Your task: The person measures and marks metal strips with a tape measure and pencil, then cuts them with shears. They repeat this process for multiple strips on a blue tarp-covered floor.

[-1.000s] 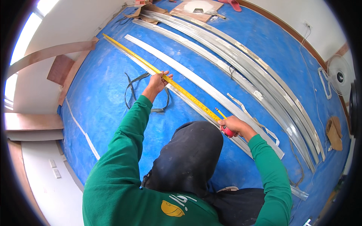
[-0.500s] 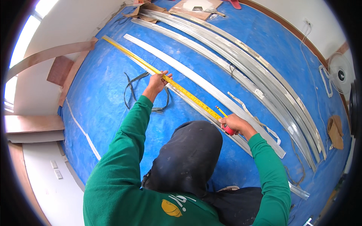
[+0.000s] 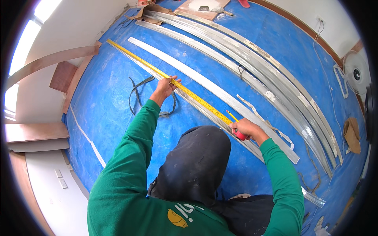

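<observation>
A yellow tape measure blade (image 3: 201,101) runs out along a long, light metal strip (image 3: 212,120) on the floor, from the far left to my right hand. My right hand (image 3: 249,129) is closed round the red tape measure case (image 3: 240,135). A yellow pencil (image 3: 232,115) sticks up from the same hand, pointing away to the left. Partway along the blade, my left hand (image 3: 164,87) holds it, with some fingers stretched past its far edge. My bent knee in dark trousers is just on the near side of the strip.
Beyond lies a white strip (image 3: 204,82), then several long metal profiles (image 3: 252,59). A dark strap (image 3: 136,94) loops beside my left hand. Blue sheeting (image 3: 98,98) covers the floor. At the right stand a white fan (image 3: 356,74) and brown cardboard (image 3: 351,135). Wooden boards (image 3: 37,132) are at the left.
The view has shifted slightly. Both hands keep nearly the same places on the tape measure, and the blade stays stretched out along the strip.
</observation>
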`<action>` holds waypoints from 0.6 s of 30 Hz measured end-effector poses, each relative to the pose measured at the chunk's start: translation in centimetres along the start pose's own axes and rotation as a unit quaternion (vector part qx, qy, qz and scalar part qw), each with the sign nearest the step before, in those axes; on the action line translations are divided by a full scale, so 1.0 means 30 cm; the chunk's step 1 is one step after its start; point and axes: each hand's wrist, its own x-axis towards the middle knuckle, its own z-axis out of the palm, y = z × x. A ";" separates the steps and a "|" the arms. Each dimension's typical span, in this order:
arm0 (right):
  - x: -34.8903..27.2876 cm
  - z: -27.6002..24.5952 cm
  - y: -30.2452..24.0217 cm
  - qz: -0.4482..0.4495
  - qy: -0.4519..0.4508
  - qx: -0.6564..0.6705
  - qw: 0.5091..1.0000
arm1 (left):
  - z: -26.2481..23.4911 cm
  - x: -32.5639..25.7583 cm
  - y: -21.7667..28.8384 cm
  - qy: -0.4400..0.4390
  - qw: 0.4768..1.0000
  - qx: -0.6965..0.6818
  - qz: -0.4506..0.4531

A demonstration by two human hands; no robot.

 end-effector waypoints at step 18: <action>0.129 -0.025 0.058 -0.021 0.023 -0.052 0.998 | 0.027 -0.181 -0.472 0.134 0.923 0.330 0.145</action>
